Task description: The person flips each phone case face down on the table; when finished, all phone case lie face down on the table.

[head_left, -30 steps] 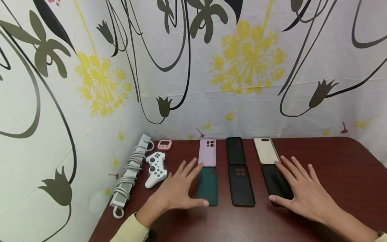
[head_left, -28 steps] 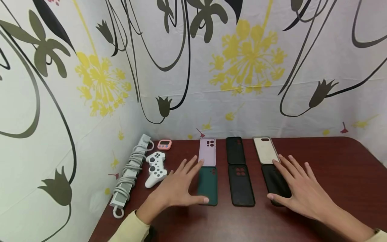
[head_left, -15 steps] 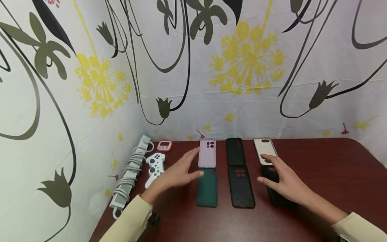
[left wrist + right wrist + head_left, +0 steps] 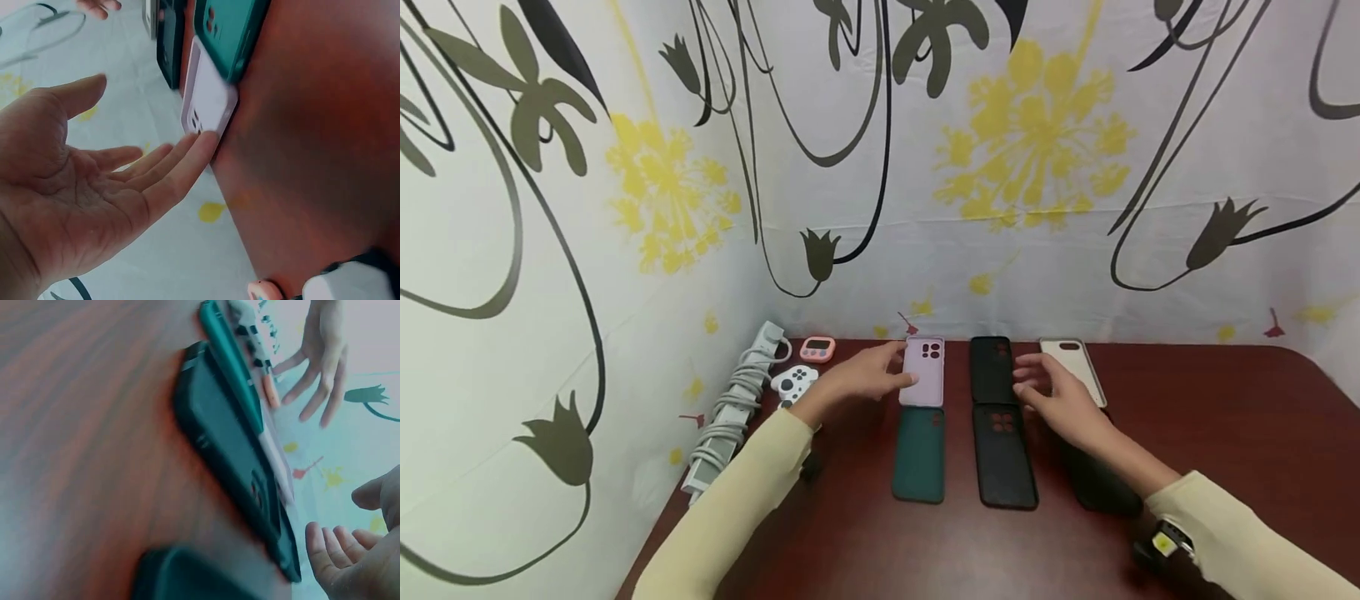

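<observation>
Phone cases lie on the table in two rows. Reaching over the left edge of the lavender phone case (image 4: 924,385), my left hand (image 4: 865,375) has its fingers loosely extended and grips nothing. The teal phone case (image 4: 919,457) lies just in front of the lavender one. My right hand (image 4: 1063,404) is half curled and holds nothing, its fingertips beside the back black phone case (image 4: 991,371). It partly covers the cream phone case (image 4: 1082,367) behind it. Another black phone case (image 4: 1006,458) lies front middle, and a third dark case (image 4: 1093,475) sits partly under my right forearm.
At the left edge of the dark red table (image 4: 880,550) lies a power strip (image 4: 737,400) wrapped in its cord. Beside it are a white game controller (image 4: 793,382), partly behind my left arm, and a small pink timer (image 4: 817,349). Patterned cloth (image 4: 880,300) hangs behind and left.
Both hands have moved away from me toward the back row. My left hand has gone from the teal case to the lavender one; my right has shifted left toward the back black case.
</observation>
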A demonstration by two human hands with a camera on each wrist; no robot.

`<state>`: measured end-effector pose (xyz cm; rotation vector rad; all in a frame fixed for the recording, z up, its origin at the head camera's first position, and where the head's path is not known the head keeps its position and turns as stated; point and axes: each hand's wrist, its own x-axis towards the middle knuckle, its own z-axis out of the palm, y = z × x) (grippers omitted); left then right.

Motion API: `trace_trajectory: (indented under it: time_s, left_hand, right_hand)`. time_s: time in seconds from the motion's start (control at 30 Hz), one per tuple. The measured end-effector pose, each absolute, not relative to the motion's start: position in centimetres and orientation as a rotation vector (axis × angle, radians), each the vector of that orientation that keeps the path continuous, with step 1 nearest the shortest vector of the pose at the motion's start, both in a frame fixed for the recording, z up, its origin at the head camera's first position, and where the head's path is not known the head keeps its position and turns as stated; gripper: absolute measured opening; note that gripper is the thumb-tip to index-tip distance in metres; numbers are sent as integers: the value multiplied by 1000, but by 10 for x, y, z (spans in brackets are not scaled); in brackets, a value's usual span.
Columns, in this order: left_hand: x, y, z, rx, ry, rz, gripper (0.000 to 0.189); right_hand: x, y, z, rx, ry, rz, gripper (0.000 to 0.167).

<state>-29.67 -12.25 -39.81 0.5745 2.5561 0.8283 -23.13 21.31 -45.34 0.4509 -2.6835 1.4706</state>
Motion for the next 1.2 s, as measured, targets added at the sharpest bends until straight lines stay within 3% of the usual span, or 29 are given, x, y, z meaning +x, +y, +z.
trace_trajectory:
  time_s: [0.3, 0.6, 0.93, 1.2]
  left_hand:
    - [-332, -107, -399, 358, 2546, 801, 69]
    - [-355, -103, -409, 120, 2494, 929, 46]
    - [-362, -97, -420, -15, 2475, 1080, 20]
    - [-364, -94, -430, -46, 2431, 1196, 32]
  right_hand:
    - [-262, 173, -455, 364, -2667, 1661, 47]
    - [-277, 142, -460, 283, -2772, 1669, 53]
    - [-291, 107, -460, 99, -2860, 1503, 51]
    - [-303, 97, -469, 113, -2902, 1272, 46]
